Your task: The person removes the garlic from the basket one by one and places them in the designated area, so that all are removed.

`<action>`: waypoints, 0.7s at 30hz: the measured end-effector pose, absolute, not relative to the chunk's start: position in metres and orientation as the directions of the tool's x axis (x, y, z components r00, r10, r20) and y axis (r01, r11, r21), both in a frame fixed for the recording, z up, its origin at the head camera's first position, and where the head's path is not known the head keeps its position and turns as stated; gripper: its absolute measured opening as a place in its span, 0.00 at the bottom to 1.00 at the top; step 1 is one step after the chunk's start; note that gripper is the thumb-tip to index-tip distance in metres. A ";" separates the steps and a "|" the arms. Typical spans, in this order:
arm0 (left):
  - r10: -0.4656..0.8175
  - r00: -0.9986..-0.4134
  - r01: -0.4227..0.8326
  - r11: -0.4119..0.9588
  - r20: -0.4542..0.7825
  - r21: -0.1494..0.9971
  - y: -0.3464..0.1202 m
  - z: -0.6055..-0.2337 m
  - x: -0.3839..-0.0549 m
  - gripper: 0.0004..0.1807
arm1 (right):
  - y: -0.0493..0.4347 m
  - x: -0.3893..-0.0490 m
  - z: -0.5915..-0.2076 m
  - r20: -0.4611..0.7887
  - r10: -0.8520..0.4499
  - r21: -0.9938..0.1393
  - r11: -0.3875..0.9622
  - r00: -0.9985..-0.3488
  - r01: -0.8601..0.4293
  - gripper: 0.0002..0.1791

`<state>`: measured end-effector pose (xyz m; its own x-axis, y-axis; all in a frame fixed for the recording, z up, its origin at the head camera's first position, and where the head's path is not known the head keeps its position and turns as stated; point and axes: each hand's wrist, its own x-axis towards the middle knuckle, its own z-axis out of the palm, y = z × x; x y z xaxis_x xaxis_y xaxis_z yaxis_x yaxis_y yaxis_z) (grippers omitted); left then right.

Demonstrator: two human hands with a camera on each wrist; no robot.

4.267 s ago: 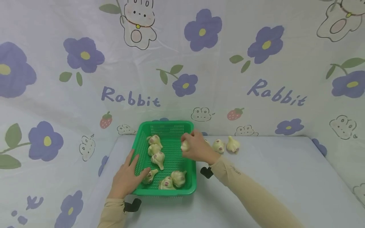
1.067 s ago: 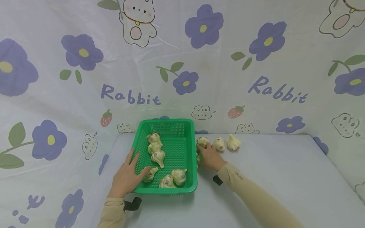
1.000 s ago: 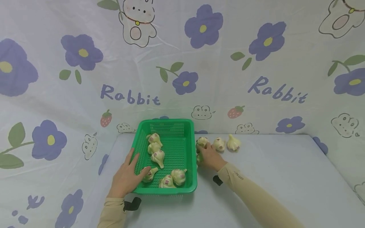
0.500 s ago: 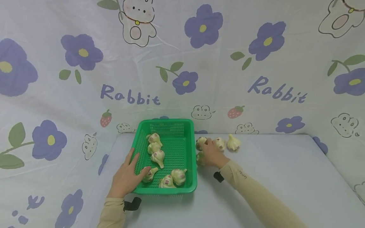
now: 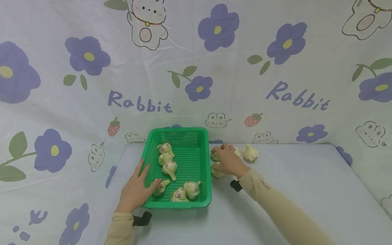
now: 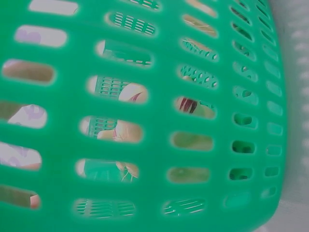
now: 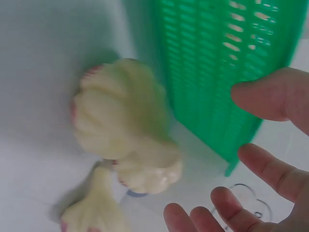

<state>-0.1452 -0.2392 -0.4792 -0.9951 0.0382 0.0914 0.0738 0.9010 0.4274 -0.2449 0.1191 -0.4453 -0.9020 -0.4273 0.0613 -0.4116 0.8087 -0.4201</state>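
Observation:
A green plastic basket with perforated walls stands on the white table, several garlic bulbs lying inside. My left hand rests on its left rim with straight, spread fingers, the thumb reaching inside over a garlic bulb. Just right of the basket, my right hand hovers over more garlic. In the right wrist view its fingers are spread and hold nothing. Below them lie a large garlic bulb, a second bulb against it and a third bulb apart.
At the back right of the row, a garlic bulb stands stem up. The white table stretches away to the right. A printed cloth wall with flowers and rabbits closes off the back and sides.
The right hand, earlier holding a garlic bulb over the basket, is now right of it with spread fingers. A bulb now lies beside the basket's right wall. The left hand stays put.

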 end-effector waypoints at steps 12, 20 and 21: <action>0.037 -0.996 0.069 0.899 0.082 0.432 -0.239 -0.479 -0.145 0.51 | 0.107 -0.236 -0.420 0.183 -0.495 -0.399 0.752 -0.849 -0.525 0.25; 0.036 -0.996 0.066 0.899 0.076 0.433 -0.239 -0.478 -0.145 0.52 | 0.086 -0.227 -0.403 0.109 -0.508 -0.451 0.740 -0.854 -0.498 0.26; 0.036 -0.996 0.066 0.899 0.077 0.433 -0.239 -0.478 -0.145 0.52 | 0.083 -0.226 -0.402 0.109 -0.514 -0.451 0.737 -0.851 -0.503 0.26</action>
